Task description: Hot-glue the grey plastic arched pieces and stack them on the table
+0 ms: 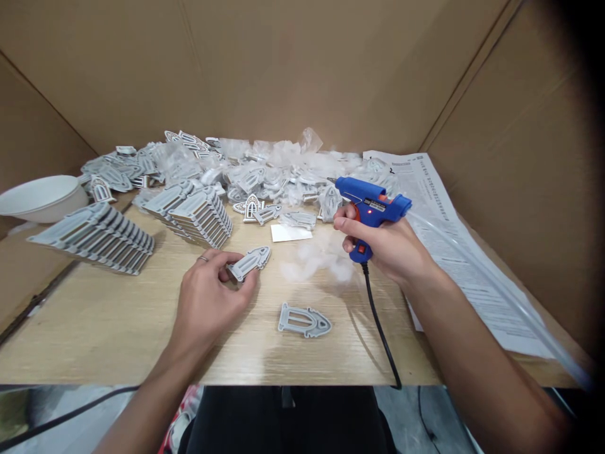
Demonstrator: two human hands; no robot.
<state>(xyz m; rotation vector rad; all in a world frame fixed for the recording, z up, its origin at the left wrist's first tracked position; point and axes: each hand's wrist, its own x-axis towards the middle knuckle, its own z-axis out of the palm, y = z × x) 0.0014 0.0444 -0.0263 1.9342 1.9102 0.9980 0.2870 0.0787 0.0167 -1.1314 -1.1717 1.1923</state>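
Observation:
My left hand [215, 287] pinches a small grey arched window-shaped piece [251, 262] between thumb and fingers, just above the wooden table. My right hand [382, 243] is wrapped round a blue hot glue gun [373, 202], whose nozzle points left and whose small red light glows. A long clear glue stick [472, 252] sticks out of its back, and a black cord [378, 328] hangs from its handle. Between my arms, another grey arched piece [305, 321] lies flat on the table.
Stacked arched pieces [106, 236] stand at the left, with a second group of stacks [193, 211] beside them. A white bowl [42, 197] sits far left. Loose and bagged pieces [255, 180] are heaped at the back. Printed sheets [435, 189] lie right; cardboard walls [302, 69] surround the table.

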